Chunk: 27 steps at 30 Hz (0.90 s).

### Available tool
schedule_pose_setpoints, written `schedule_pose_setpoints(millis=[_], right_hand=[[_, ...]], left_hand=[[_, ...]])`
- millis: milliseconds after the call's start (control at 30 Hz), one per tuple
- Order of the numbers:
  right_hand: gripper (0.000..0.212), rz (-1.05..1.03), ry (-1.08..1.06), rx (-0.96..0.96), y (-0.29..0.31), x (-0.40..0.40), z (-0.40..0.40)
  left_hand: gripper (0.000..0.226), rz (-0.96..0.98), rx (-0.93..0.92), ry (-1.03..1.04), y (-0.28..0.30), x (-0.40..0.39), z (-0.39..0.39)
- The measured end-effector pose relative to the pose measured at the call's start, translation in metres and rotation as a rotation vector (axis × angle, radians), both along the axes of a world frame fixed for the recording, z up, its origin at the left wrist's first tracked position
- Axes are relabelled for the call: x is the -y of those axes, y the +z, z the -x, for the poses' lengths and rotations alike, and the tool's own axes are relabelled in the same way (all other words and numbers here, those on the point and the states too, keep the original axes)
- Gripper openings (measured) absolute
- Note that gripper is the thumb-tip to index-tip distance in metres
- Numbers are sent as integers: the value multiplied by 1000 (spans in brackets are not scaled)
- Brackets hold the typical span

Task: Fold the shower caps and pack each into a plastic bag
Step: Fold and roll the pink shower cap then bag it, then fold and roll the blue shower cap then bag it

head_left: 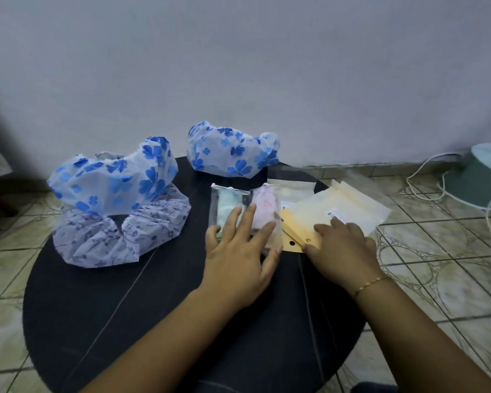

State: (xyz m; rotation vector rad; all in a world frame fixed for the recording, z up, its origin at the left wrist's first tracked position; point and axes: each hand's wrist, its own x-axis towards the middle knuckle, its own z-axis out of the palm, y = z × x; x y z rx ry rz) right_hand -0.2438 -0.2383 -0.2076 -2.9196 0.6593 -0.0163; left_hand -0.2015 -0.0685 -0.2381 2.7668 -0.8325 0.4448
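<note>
Two packed bags sit under the left hand (238, 251), whose spread, straight fingers press flat on them: a green-cap bag (227, 205) and, touching its right side, a pink-cap bag (265, 208). The right hand (343, 251) rests with bent fingers on the empty bags (338, 205) right of the pink one; whether it grips one I cannot tell. Left of the green-cap bag lie a blue-flowered cap (111, 180) atop a purple-printed cap (119, 234); behind it, another blue cap (230, 150). By my judgement, three remain.
</note>
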Motion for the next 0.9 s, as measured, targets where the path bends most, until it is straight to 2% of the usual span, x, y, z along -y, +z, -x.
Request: schedule_pose_setpoints(millis=[67,167,233,333,500,733,900], right_hand=[[56,1,4,-134,-7,3,8],[64,-35,42,-157,-11,2,15],[63,-13,69,-120,-11,0,18],[50,16,96,-56,-12,3,20],[55,-2,121,9,-7,-3,18],[49,-52,286,276,11,-56,15],[45,-132,424,322,13,-102,6]], left_hand=[[50,-10,25,-15,-7,3,5],[44,-22,69,-23,-14,4,10],[42,-29,75,-26,-17,3,12],[45,-43,75,-26,-22,1,14],[48,-25,79,5,-19,-4,16],[50,29,43,83,-3,-33,18],[73,74,-17,209,12,-78,15]])
